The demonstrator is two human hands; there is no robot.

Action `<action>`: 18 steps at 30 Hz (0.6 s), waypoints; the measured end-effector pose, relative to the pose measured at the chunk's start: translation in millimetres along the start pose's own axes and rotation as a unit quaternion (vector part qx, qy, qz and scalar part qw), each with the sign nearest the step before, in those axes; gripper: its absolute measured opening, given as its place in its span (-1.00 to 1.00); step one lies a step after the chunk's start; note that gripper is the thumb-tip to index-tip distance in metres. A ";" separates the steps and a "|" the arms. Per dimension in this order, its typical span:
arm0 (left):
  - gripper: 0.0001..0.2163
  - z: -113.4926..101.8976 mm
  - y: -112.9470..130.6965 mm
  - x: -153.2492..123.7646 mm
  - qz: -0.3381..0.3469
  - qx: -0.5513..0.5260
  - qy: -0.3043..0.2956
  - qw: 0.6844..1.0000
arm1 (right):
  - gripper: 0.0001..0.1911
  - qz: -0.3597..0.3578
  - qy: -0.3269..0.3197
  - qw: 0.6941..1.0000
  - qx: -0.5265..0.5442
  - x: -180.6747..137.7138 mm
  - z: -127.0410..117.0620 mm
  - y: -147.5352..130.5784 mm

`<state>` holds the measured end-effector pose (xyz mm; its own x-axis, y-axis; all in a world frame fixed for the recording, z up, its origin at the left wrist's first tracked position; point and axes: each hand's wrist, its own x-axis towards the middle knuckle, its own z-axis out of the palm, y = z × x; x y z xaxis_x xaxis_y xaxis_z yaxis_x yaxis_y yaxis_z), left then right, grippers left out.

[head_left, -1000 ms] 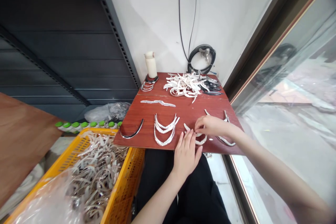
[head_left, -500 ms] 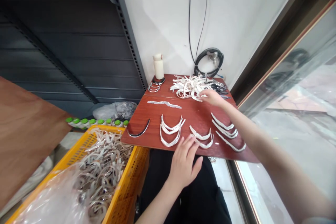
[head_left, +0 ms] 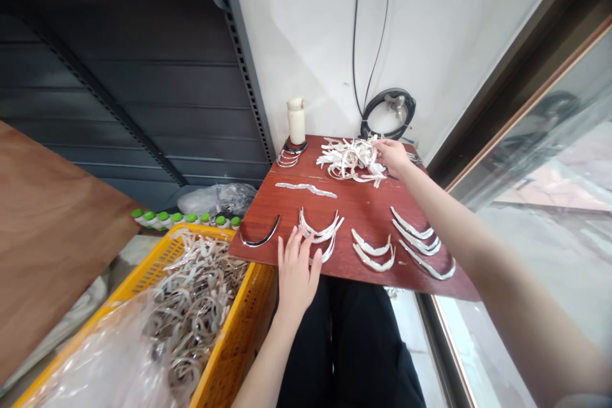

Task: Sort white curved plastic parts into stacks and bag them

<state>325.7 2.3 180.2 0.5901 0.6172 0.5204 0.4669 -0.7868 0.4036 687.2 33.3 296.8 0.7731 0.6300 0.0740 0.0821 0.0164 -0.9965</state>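
My left hand (head_left: 297,268) hangs open over the table's front edge, fingers spread. Its fingertips cover part of a group of curved white strips (head_left: 318,233); whether they touch is unclear. At the back, my right hand (head_left: 393,156) pinches a white strip (head_left: 374,140) at the edge of a tangled pile of white strips (head_left: 347,159). Other curved white strips lie in two groups, a middle pair (head_left: 373,261) and a right group (head_left: 421,245). A single dark curved strip (head_left: 261,242) rests at the front left, and a wavy pale strip (head_left: 306,189) lies further back.
A cream bottle (head_left: 296,122) stands at the back left of the red-brown table (head_left: 268,201), beside several curved pieces (head_left: 287,158). Left of the table, a yellow crate (head_left: 253,290) holds many strips and plastic film (head_left: 109,350). Coiled black cable (head_left: 411,116) leans against the wall.
My left hand has moved left, from the middle pair to the neighbouring group of strips. My right hand has shifted from the pile's front to its back right side. The view has turned slightly.
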 end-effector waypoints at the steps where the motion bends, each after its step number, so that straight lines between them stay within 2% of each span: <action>1: -0.66 1.0 -2.3 -0.7 0.002 0.001 -0.003 1.000 | -0.79 -0.004 0.007 1.000 0.003 -0.6 3.7 -1.6; 5: -0.64 5.4 -9.1 -4.6 0.011 -0.023 0.008 1.000 | -0.80 -0.040 -0.010 0.998 -0.037 -11.4 26.0 -10.6; 8: -0.64 7.8 -12.6 -7.5 0.001 -0.054 0.027 0.998 | -0.79 -0.047 -0.103 0.982 -0.150 -36.7 55.2 -17.0; 11: -0.63 9.0 -14.6 -9.1 -0.001 -0.053 0.026 0.998 | -0.80 -0.070 -0.208 0.923 -0.318 -73.6 90.5 -18.9; 13: -0.63 9.5 -14.9 -9.4 0.008 -0.036 0.018 0.999 | -0.78 -0.113 -0.231 0.863 -0.434 -97.0 112.1 -14.8; 15: -0.63 9.7 -14.8 -9.5 0.018 -0.018 0.009 1.000 | -0.77 -0.133 -0.236 0.818 -0.508 -114.5 128.8 -5.5; 18: -0.61 9.0 -14.9 -9.9 0.018 -0.014 0.002 1.000 | -0.75 -0.112 -0.244 0.796 -0.543 -127.9 140.9 13.4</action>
<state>318.8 8.0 162.3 0.6034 0.5880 0.5387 0.4266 -0.8087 0.4049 500.8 62.3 268.5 0.3480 0.9365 -0.0424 0.8832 -0.3426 -0.3204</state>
